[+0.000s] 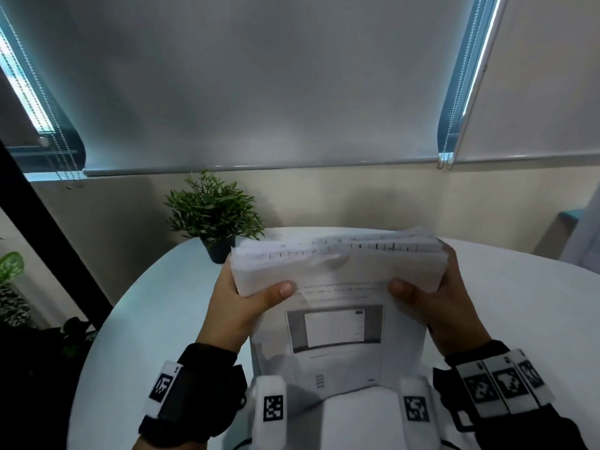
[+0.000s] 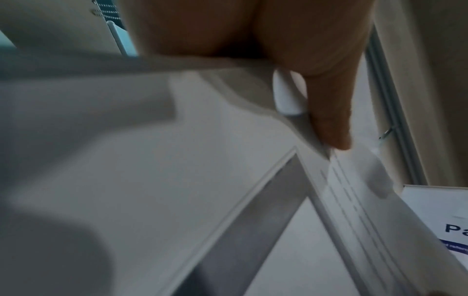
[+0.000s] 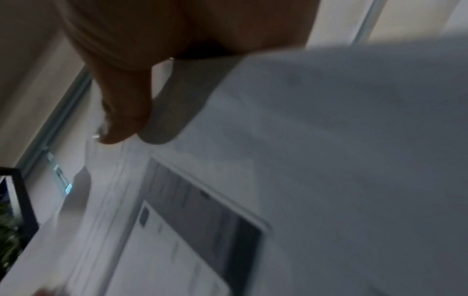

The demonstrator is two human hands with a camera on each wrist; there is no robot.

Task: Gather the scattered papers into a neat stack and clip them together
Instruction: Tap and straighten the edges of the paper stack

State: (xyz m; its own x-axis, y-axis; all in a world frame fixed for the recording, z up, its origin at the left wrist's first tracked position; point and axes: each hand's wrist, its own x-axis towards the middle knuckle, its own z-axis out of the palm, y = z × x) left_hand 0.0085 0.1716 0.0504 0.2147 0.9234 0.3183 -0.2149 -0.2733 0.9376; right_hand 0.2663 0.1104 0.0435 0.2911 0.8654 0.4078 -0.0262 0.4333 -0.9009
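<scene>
A thick stack of printed white papers stands tilted above the white table, its top edges fanned and uneven. My left hand grips the stack's left side, thumb on the front sheet, fingers hidden behind. On the other side my right hand holds it the same way. The front sheet shows a grey screenshot and lines of text. In the left wrist view the thumb presses the paper; the right wrist view shows the thumb on the sheet. No clip is in view.
A small potted plant in a black pot stands at the table's far left edge, just behind the stack. A wall with lowered blinds lies beyond. More plants stand on the floor at left.
</scene>
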